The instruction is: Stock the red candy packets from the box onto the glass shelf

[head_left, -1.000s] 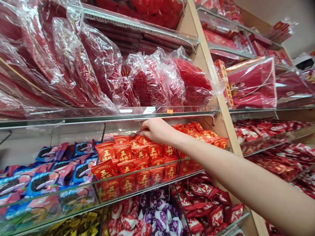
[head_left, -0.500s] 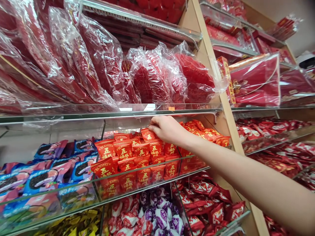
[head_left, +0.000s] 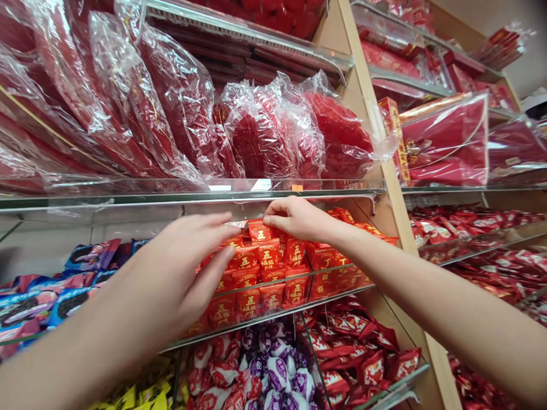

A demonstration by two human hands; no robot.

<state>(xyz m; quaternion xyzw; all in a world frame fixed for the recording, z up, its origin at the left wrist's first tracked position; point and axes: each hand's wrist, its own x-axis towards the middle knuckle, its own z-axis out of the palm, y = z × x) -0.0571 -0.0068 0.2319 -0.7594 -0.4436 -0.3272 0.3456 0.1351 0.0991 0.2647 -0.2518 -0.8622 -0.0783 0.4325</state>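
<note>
A red packet (head_left: 259, 231) is being pinched between the right hand's (head_left: 294, 217) fingertips, atop the red packets (head_left: 273, 273) piled below. The left hand (head_left: 183, 267) is hovering just left, fingers spread, gripping nothing. Lifting it free calls for clearing the glass shelf (head_left: 192, 196) overhead.

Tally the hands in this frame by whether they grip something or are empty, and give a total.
Hands gripping something: 1, the right hand, pinching the top of an orange-red packet just under the glass shelf.
Empty hands: 1, the left hand, fingers spread open in front of the same pile.
Total: 2 hands.
</note>
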